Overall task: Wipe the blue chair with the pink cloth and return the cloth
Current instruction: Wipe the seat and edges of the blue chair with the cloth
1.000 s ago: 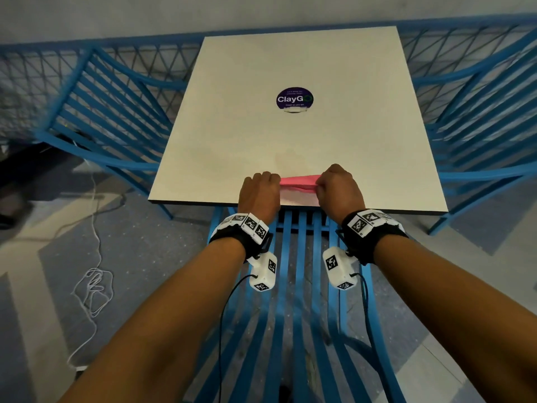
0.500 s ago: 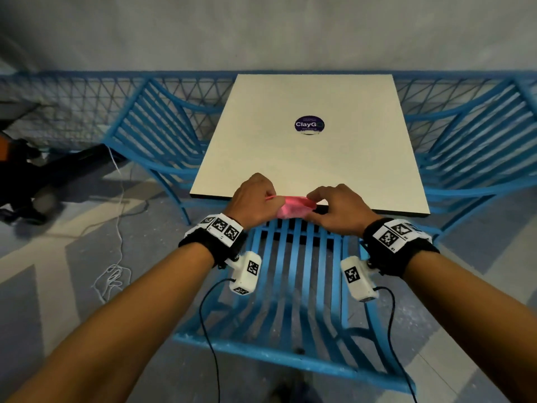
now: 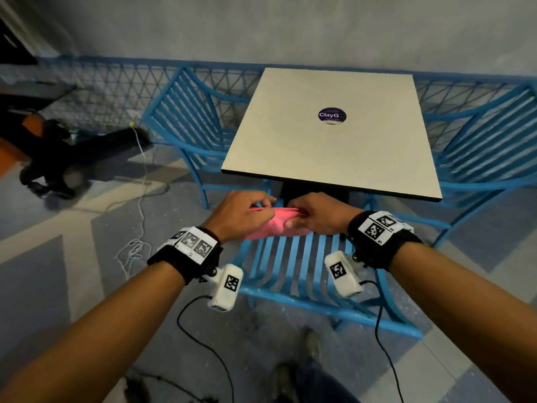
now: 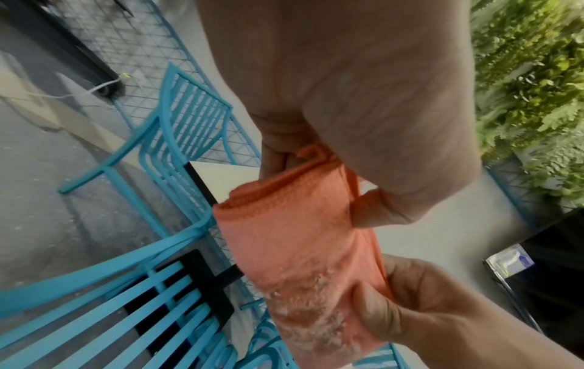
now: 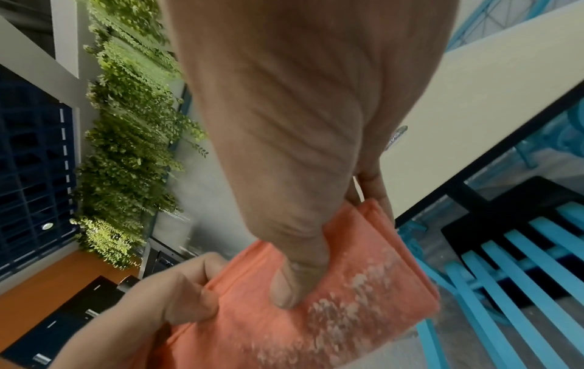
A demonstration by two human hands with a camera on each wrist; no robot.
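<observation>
The folded pink cloth (image 3: 276,225) hangs in the air between both hands, above the blue slatted chair (image 3: 293,269) in front of me. My left hand (image 3: 247,210) pinches its left end and my right hand (image 3: 313,213) pinches its right end. In the left wrist view the cloth (image 4: 303,229) looks orange-pink, with whitish specks near the right hand's thumb (image 4: 379,314). In the right wrist view the thumb (image 5: 297,277) presses on the cloth (image 5: 316,312), whose speckled patch faces the camera. The chair seat (image 5: 518,269) lies below.
A cream square table (image 3: 331,123) with a round purple sticker (image 3: 332,115) stands just beyond the chair. Two more blue chairs flank it, left (image 3: 186,117) and right (image 3: 488,141). A white cord (image 3: 139,199) trails on the floor at left, near dark equipment (image 3: 66,158).
Both hands lifted the cloth off the table's near edge and drew it back over the chair seat. The head view pulled back, so the table now looks farther away.
</observation>
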